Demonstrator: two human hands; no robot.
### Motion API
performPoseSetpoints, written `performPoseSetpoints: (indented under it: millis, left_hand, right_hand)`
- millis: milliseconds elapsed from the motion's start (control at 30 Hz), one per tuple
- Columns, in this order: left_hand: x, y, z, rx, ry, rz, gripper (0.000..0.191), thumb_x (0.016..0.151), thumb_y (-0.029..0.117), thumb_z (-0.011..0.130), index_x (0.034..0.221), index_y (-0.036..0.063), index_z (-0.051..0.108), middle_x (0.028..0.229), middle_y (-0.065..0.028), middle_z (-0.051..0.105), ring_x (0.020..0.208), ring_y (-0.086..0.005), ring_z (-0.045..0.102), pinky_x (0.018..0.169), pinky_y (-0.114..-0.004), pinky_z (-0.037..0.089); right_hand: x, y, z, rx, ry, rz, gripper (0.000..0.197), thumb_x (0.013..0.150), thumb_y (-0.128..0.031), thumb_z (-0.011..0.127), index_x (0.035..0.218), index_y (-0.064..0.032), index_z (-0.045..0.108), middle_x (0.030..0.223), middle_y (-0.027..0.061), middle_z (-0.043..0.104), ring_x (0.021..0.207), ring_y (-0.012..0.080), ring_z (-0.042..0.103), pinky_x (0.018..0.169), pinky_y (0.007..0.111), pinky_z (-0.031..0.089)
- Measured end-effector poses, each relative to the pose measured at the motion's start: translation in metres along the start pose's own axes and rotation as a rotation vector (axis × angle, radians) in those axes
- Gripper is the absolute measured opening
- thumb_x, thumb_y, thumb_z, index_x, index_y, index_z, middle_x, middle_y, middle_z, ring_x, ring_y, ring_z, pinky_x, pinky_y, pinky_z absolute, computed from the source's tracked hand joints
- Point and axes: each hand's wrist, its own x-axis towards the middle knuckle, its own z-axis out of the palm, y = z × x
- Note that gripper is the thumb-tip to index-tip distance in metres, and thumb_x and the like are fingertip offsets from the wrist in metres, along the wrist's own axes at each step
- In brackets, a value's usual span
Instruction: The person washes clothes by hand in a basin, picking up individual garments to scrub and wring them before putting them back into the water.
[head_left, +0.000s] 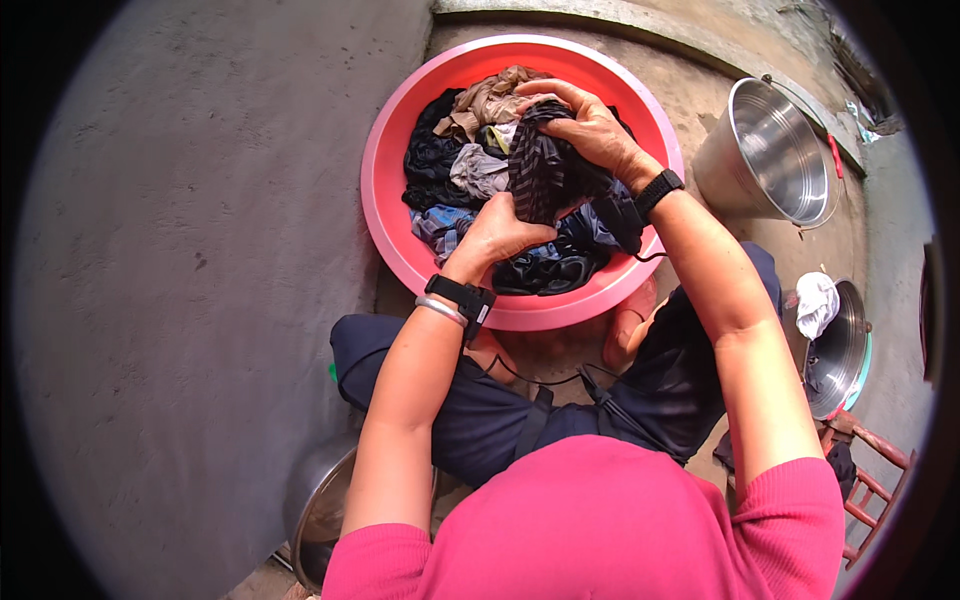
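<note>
A dark striped cloth (534, 165) is stretched between my two hands above a pink plastic basin (390, 225). My left hand (510, 229) grips its lower end, thumb pointing right. My right hand (592, 131) holds the upper end, fingers curled over the fabric. Beneath lie crumpled garments: a beige one (491, 97) at the back, black ones (431, 150) at the left, a pale grey one (478, 171) near the middle and a blue patterned one (442, 225) at the lower left. More dark clothes lie at the front, partly hidden by my hands.
A metal bucket (716, 165) with a wire handle stands right of the basin. Farther down on the right, a white cloth (816, 304) hangs at the rim of another metal vessel (840, 360), near a reddish wooden chair (874, 480). A metal basin (304, 517) is at lower left, beside a grey wall (187, 262).
</note>
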Motion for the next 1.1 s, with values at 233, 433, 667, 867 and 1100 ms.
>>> performPoseSetpoints:
  millis: [233,433,667,867,1100]
  left_hand:
    - [0.018,0.025,-0.021,-1.361,0.2,0.035,0.036,0.09,0.032,0.067,0.111,0.0032,0.063,0.107,-0.0098,0.068,0.099,-0.0222,0.065,0.091,-0.037,0.051]
    - [0.032,-0.058,-0.013,-1.671,-0.137,0.289,0.046,0.099,0.046,0.041,0.114,0.0082,0.06,0.101,-0.0083,0.066,0.091,-0.0248,0.065,0.087,-0.044,0.052]
    - [0.032,-0.06,0.011,-1.516,0.07,0.19,0.036,0.098,0.044,0.044,0.103,0.0119,0.06,0.1,-0.0075,0.064,0.099,-0.0258,0.061,0.091,-0.043,0.05]
    - [0.044,-0.029,0.028,-1.401,0.441,-0.234,0.04,0.1,0.043,0.041,0.112,0.01,0.06,0.108,-0.0087,0.065,0.102,-0.0275,0.062,0.093,-0.044,0.05]
    - [0.026,0.008,0.009,-1.405,0.351,-0.129,0.033,0.099,0.036,0.047,0.112,0.0104,0.063,0.108,-0.0041,0.068,0.097,-0.0225,0.066,0.09,-0.04,0.053]
  right_hand:
    - [-0.015,0.04,-0.026,-0.551,0.132,-0.103,0.02,0.084,-0.01,0.051,0.076,-0.0046,0.068,0.079,0.0075,0.068,0.071,0.018,0.065,0.068,0.03,0.051]
    - [-0.037,0.008,0.101,-0.95,0.05,-0.339,0.045,0.092,-0.046,0.055,0.069,-0.0091,0.061,0.072,0.0088,0.063,0.062,0.0301,0.064,0.054,0.041,0.05]
    - [-0.034,0.027,0.09,-0.979,0.184,-0.328,0.04,0.096,-0.036,0.054,0.068,-0.0084,0.061,0.066,0.0129,0.058,0.061,0.0331,0.06,0.052,0.043,0.045]
    - [-0.026,0.046,0.066,-1.042,0.267,-0.064,0.044,0.097,-0.037,0.053,0.065,-0.008,0.058,0.064,0.0136,0.058,0.062,0.0347,0.061,0.054,0.044,0.046]
    - [-0.024,0.053,0.039,-0.956,0.328,-0.037,0.039,0.095,-0.039,0.054,0.07,-0.0098,0.06,0.07,0.0143,0.062,0.067,0.0369,0.063,0.057,0.047,0.047]
